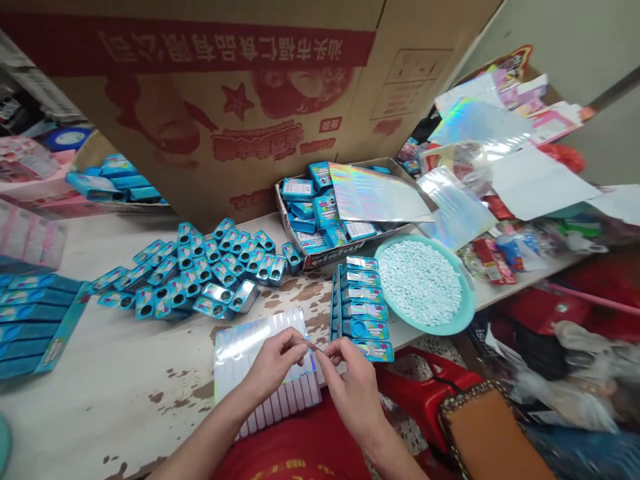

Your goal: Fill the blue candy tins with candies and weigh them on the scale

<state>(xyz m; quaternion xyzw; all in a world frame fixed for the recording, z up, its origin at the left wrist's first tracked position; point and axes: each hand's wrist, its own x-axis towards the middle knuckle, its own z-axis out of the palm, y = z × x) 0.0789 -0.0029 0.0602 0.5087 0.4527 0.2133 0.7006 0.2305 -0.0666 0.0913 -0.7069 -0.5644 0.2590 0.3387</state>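
My left hand (277,361) is closed in a pinch over a sheet of narrow labels (267,335) at the table's front edge. My right hand (354,380) pinches close beside it, just right of the sheet. Between both sets of fingertips runs a thin narrow strip (315,348), probably a label; its face is too small to make out. Right behind my right hand stands a row of small blue candy boxes (367,310) with colourful print. Beside them a turquoise bowl (467,303) holds many small pale tablets.
Many blue boxes with round holes (200,267) lie clustered on the table. A carton tray (320,259) of printed boxes stands behind, partly under a shiny sheet (383,193). A large cardboard box (190,120) rises at the back. At right are a red stool (430,380) and packaging.
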